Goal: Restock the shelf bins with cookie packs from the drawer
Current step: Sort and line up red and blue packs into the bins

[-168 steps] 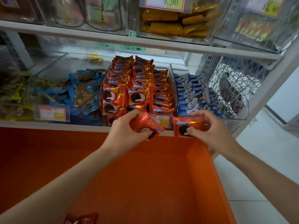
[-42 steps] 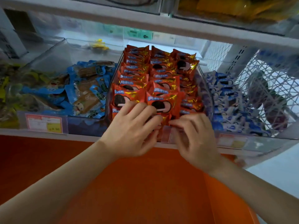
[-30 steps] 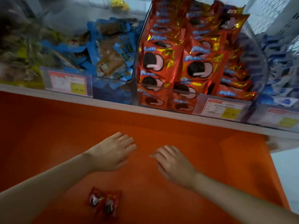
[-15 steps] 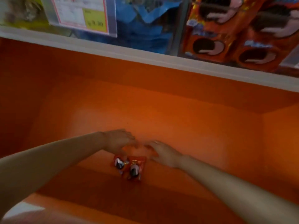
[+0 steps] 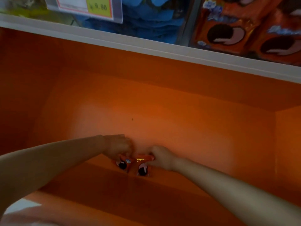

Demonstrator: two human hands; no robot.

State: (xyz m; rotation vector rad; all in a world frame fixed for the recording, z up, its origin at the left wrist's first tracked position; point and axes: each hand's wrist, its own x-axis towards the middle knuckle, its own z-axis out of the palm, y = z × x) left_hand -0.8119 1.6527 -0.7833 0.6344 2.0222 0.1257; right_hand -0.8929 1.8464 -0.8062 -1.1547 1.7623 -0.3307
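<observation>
Deep in the orange drawer [image 5: 162, 111], the left hand [image 5: 119, 148] curls its fingers over the left cookie pack [image 5: 123, 163]; the right hand [image 5: 160, 156] pinches the right cookie pack [image 5: 143, 166] by its top edge — one each, presumably to lift both to the shelf bin [image 5: 228, 31].

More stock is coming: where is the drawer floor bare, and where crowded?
Crowded only at the left cookie pack and right cookie pack, both held. Bare: drawer floor from them to the back wall, and across to the right wall.
</observation>
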